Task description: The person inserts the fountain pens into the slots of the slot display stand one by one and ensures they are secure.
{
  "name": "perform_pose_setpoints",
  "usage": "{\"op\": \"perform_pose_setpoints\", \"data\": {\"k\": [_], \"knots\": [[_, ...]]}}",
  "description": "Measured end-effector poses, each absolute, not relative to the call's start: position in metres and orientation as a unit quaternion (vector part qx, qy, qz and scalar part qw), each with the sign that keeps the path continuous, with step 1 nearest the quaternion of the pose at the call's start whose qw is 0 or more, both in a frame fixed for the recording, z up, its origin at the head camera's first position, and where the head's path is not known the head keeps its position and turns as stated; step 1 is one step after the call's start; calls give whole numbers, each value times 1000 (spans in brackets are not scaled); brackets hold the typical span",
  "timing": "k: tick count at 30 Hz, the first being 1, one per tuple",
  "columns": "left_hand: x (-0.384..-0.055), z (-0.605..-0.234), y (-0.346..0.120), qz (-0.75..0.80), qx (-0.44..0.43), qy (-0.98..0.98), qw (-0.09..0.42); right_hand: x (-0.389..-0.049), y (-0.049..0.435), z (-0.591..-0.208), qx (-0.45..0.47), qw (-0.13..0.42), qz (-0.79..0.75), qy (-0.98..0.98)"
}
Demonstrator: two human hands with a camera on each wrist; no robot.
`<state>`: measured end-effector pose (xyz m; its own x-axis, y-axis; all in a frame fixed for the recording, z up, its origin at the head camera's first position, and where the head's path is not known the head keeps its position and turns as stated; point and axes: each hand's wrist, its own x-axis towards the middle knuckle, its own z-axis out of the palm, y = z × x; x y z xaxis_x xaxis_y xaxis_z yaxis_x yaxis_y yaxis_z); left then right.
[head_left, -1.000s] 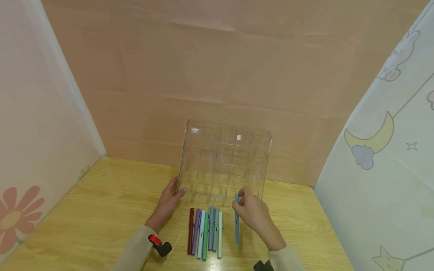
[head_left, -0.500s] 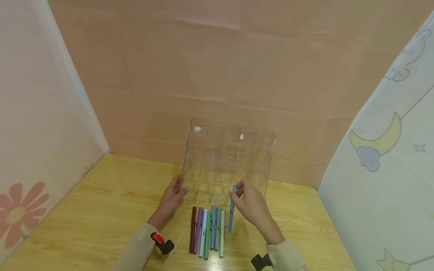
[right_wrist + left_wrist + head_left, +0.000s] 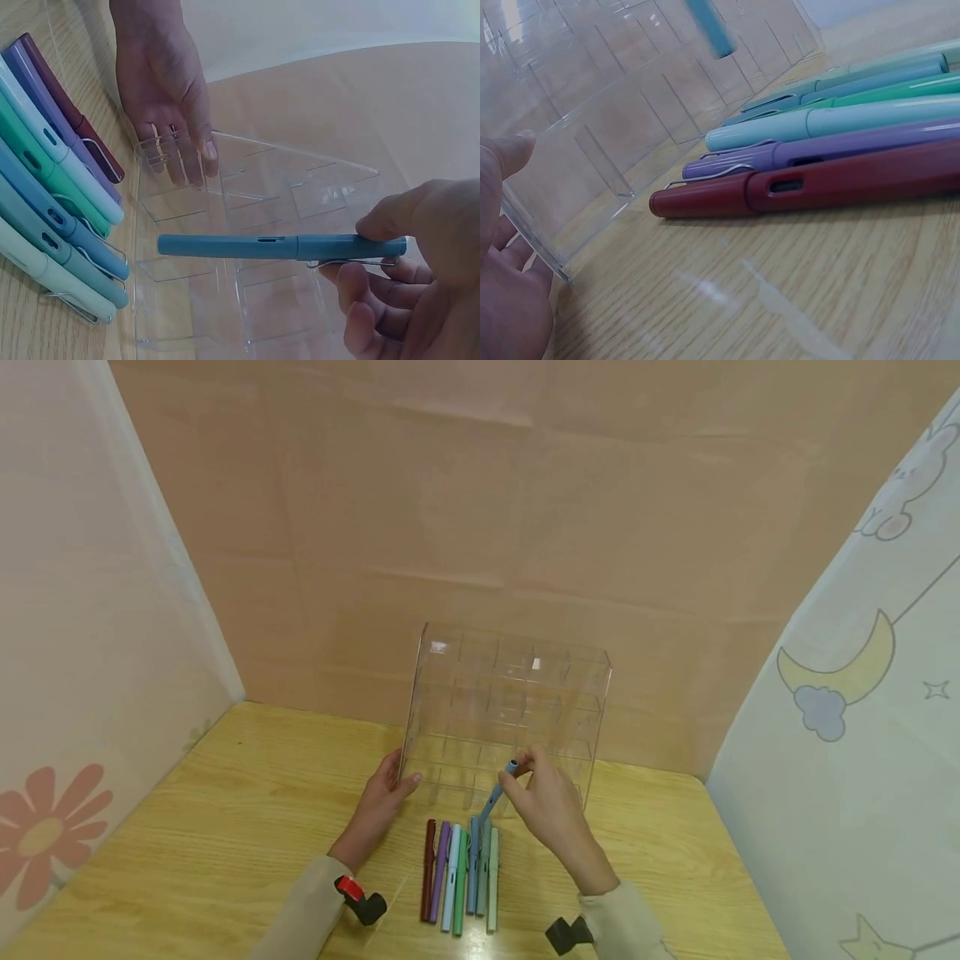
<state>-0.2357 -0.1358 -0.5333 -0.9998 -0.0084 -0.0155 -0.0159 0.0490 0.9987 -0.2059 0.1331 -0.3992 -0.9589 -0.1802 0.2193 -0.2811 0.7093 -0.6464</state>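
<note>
My right hand (image 3: 551, 797) pinches a blue pen (image 3: 262, 247) by its capped end, thumb on one side and fingers near the metal clip. The pen's other end points down and left, in front of a clear plastic organizer (image 3: 510, 685) divided into small compartments. My left hand (image 3: 378, 802) grips the organizer's lower left side, with the thumb (image 3: 514, 154) in front and the other fingers behind the wall. In the head view, a row of several capped pens lies on the table before the organizer, from a dark red pen (image 3: 427, 868) to a pale green pen (image 3: 492, 881).
The wooden table (image 3: 210, 827) backs onto an orange-brown sheet (image 3: 480, 510). Patterned white curtains (image 3: 862, 793) stand along both sides. The pen row occupies the table between both forearms. Each wrist bears a small black camera mount (image 3: 570, 935).
My right hand has moved left and slightly up with the blue pen. The pen has swung from nearly upright to slanting in the head view. My left hand keeps its hold on the organizer.
</note>
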Motion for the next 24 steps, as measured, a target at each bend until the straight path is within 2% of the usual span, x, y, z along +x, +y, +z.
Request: {"op": "perform_pose_setpoints", "data": {"k": [24], "knots": [[-238,-536,-135,695,-4,718,-8,-212,102,-410,147,103,490,-853]]}}
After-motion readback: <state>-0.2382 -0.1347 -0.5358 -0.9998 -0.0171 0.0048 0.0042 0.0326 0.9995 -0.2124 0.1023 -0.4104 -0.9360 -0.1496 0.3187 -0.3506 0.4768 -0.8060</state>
